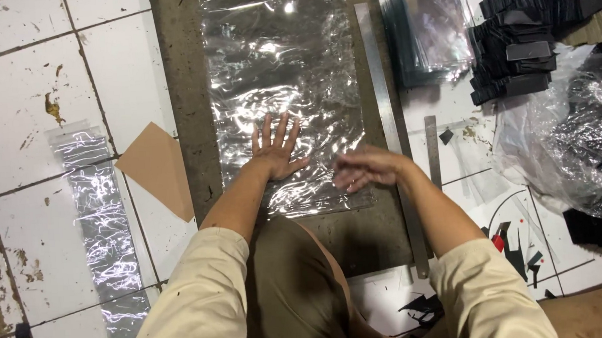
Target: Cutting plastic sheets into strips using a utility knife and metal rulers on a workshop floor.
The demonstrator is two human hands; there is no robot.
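A wide sheet of clear, crinkled plastic film (281,73) lies on a dark grey cutting board (183,92) on the tiled floor. My left hand (276,148) rests flat on the film near its front edge, fingers spread. My right hand (367,168) is blurred, palm down just over the film's front right part, holding nothing that I can see. A long steel ruler (385,115) lies along the right edge of the film, right beside that hand.
A narrow strip of clear film (98,216) and a brown card piece (158,169) lie on the white tiles at left. At right are a short steel ruler (432,150), a pile of clear sleeves (431,25), stacked black boxes (523,37) and a crumpled plastic bag (578,138).
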